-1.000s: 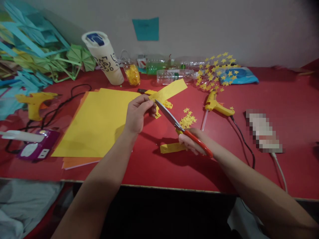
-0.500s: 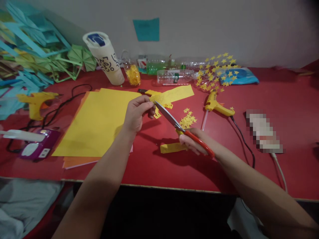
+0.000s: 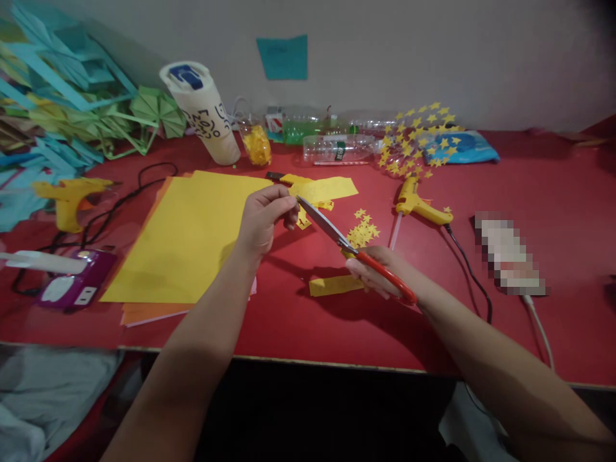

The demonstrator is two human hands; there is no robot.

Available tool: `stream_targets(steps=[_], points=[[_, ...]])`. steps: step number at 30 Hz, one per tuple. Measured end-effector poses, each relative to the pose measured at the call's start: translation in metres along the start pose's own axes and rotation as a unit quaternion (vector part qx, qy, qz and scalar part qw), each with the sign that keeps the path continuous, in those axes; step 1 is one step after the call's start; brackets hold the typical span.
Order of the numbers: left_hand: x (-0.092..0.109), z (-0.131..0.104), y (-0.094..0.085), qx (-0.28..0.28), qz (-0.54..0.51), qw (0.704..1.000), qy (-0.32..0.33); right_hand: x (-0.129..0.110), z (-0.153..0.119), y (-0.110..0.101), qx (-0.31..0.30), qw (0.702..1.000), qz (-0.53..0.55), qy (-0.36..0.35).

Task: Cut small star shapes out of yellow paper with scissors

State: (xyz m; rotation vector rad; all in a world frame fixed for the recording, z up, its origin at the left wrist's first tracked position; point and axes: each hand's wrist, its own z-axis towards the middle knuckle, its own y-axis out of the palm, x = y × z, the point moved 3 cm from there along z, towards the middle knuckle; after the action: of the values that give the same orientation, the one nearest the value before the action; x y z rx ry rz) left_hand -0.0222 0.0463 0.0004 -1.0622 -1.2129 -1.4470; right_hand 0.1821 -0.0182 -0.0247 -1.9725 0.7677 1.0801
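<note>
Scissors [image 3: 342, 243] gripped in right hand [image 3: 373, 269], pointing toward yellow paper strip [image 3: 334, 188] pinched in left hand [image 3: 267, 218], both above table [image 3: 298, 321], well back from front edge [image 3: 308, 364]; loose yellow stars [image 3: 363, 233] just beyond right hand.

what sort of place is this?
Probably a paper-craft work area, home or studio unclear: red-handled scissors, a heap of yellow paper stars and a stack of coloured paper point to it.
</note>
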Motion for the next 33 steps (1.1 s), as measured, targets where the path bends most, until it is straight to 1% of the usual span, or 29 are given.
stream_targets(steps=[10,18,22,26,31,33], points=[[0.0014,-0.0005,0.0006,0.007,0.004,1.0,-0.009,-0.0037,-0.0015,-0.0002,0.001,1.0,0.005,0.001],[-0.0008,0.001,-0.0004,0.003,-0.004,1.0,0.002,-0.0043,-0.0006,0.0014,0.004,1.0,0.011,0.0],[-0.001,0.0012,-0.0003,0.004,-0.009,1.0,0.003,-0.0034,-0.0007,0.0014,0.007,1.0,0.009,0.008],[-0.0008,0.0016,-0.0012,0.003,-0.009,1.0,0.0,-0.0012,0.0011,0.0009,0.007,1.0,0.006,0.0],[-0.0019,0.0052,-0.0058,0.015,-0.019,1.0,0.018,-0.0015,0.003,0.0018,-0.004,1.0,0.007,-0.006],[-0.0021,0.0059,-0.0065,0.018,-0.014,0.999,0.025,-0.0029,0.0026,0.0016,0.001,1.0,0.002,-0.007]])
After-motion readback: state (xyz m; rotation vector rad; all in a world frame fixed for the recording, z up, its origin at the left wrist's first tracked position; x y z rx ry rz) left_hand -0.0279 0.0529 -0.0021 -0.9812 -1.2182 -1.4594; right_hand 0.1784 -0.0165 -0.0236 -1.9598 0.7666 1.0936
